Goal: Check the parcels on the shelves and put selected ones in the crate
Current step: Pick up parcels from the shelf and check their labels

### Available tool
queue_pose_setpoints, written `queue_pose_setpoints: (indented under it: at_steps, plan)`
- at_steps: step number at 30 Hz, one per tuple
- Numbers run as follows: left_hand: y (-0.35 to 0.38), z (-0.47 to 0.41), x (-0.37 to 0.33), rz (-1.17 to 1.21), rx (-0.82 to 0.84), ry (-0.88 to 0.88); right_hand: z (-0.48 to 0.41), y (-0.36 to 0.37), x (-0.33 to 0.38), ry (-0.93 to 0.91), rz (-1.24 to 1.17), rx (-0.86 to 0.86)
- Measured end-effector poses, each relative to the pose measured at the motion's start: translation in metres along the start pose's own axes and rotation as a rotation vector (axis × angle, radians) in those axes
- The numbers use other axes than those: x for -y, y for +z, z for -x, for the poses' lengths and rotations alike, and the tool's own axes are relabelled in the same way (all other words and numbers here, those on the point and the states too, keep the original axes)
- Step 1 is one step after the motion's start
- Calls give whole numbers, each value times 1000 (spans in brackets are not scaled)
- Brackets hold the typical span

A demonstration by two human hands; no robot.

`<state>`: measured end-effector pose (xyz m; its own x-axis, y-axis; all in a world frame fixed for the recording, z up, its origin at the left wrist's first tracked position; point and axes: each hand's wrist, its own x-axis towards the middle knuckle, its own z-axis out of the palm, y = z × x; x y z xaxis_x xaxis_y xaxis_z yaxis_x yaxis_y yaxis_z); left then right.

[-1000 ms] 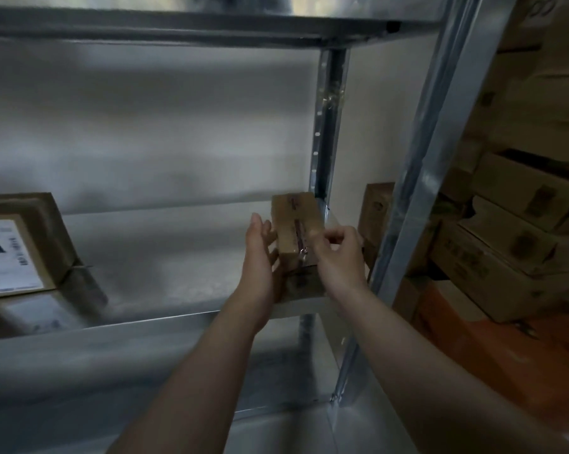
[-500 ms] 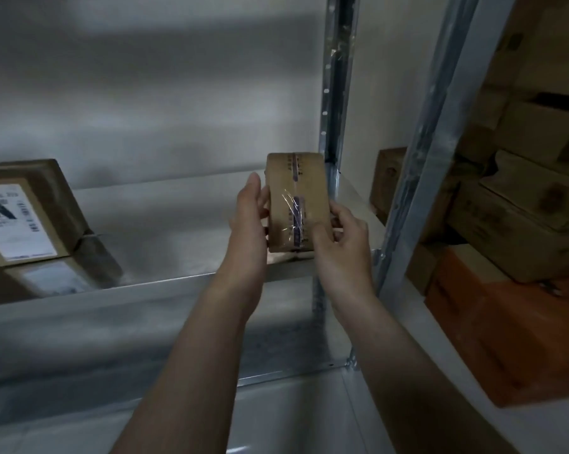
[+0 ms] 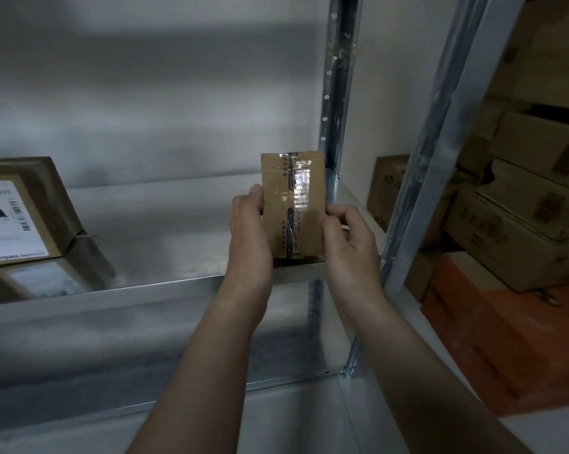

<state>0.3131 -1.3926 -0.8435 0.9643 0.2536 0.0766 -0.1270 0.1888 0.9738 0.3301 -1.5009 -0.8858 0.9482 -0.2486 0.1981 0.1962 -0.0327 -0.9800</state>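
Upright, small brown parcel (image 3: 293, 204) bears glossy tape.

Dim light from where I sit. Plain white wall (image 3: 145, 93) behind a galvanised steel shelf (image 3: 178, 224), perforated upright (image 3: 339, 77) at its back corner, stacked cartons (image 3: 522, 231) off right.

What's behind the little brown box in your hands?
Behind the small parcel are the metal shelf, its upright post and the pale wall. The shelf's corner right behind it is covered.
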Motion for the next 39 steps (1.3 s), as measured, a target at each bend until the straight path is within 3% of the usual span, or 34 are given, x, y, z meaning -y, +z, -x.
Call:
queue_pose_setpoints:
  at_steps: [15, 19, 39]
  plan:
    - [-16, -3, -11, -185, 79, 30, -5, 2, 0, 8, 29, 61]
    - [-19, -2, -10, -126, 72, -53, -7, 2, 3, 11, 33, 51]
    - [-36, -22, 4, -4, -77, -45, -17, -4, 1, -50, 34, 87]
